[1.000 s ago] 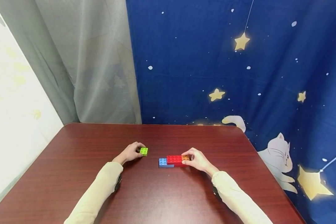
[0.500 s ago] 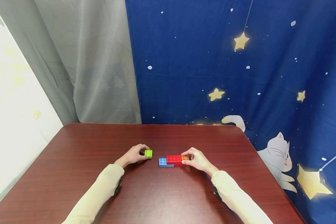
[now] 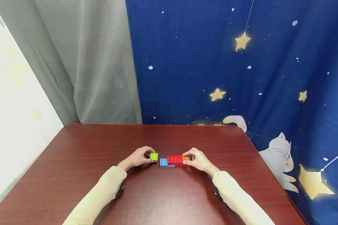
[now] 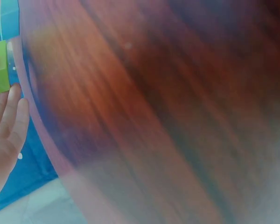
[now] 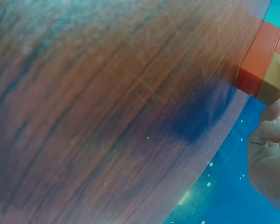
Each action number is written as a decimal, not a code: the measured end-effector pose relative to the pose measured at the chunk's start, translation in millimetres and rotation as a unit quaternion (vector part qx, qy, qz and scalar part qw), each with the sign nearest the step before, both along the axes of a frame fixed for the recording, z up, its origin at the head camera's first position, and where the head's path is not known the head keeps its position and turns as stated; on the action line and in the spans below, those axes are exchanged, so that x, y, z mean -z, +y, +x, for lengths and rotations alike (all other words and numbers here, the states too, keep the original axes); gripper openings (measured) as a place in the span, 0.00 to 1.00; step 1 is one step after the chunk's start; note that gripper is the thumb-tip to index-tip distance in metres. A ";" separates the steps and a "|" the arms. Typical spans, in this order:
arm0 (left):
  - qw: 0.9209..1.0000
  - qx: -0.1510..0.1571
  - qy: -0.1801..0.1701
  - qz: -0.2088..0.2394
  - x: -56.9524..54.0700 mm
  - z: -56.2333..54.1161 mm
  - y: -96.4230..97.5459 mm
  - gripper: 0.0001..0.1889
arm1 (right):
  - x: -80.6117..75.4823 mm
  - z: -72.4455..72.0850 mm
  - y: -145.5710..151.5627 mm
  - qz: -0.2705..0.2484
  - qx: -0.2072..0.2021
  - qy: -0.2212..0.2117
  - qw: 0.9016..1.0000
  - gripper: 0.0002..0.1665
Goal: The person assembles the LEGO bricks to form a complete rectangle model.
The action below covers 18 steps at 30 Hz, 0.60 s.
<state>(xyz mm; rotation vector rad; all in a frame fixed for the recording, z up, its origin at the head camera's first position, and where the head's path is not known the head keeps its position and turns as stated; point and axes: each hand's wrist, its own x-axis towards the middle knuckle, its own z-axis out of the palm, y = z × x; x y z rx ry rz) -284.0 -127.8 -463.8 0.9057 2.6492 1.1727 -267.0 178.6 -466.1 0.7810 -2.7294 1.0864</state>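
My left hand (image 3: 138, 157) pinches a small lime-green toy building brick (image 3: 154, 157) between thumb and fingers, studs facing up. The green brick is just left of a low brick assembly, with a narrow gap between them in the head view. That assembly has a blue brick (image 3: 163, 162) at its left end and a long red brick (image 3: 175, 159) on top. At its right end an orange brick (image 3: 186, 158) sits over another red brick (image 5: 258, 60). My right hand (image 3: 200, 161) holds the orange end, its fingers partly covering that brick.
The dark red wooden table (image 3: 169, 193) has rounded far corners. Behind it hang a grey curtain (image 3: 107, 62) and a blue curtain (image 3: 186, 62) with stars and a cat.
My left hand has carried the green brick rightward and slightly nearer to me, up close to the blue brick. The right hand and the assembly have stayed in place.
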 end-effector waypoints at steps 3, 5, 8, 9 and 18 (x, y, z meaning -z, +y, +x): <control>1.000 0.009 0.006 0.001 -0.1 0.8 2.3 0.15 | 0.3 -0.2 0.2 -0.001 -0.001 0.001 1.000 0.17; 1.000 0.015 0.010 0.003 -0.1 1.0 3.8 0.15 | 0.6 -0.6 0.5 -0.004 -0.003 0.001 1.000 0.17; 1.000 0.022 0.012 0.004 -1.1 1.8 6.2 0.15 | 0.0 -0.2 0.5 -0.006 -0.005 0.003 1.000 0.17; 1.000 0.022 0.011 0.004 -1.8 2.4 7.2 0.15 | -0.2 0.0 0.5 -0.006 -0.006 0.003 1.000 0.17; 0.999 0.035 0.008 0.015 -6.5 7.1 18.1 0.15 | 1.1 -0.6 0.6 -0.009 -0.009 0.008 1.000 0.17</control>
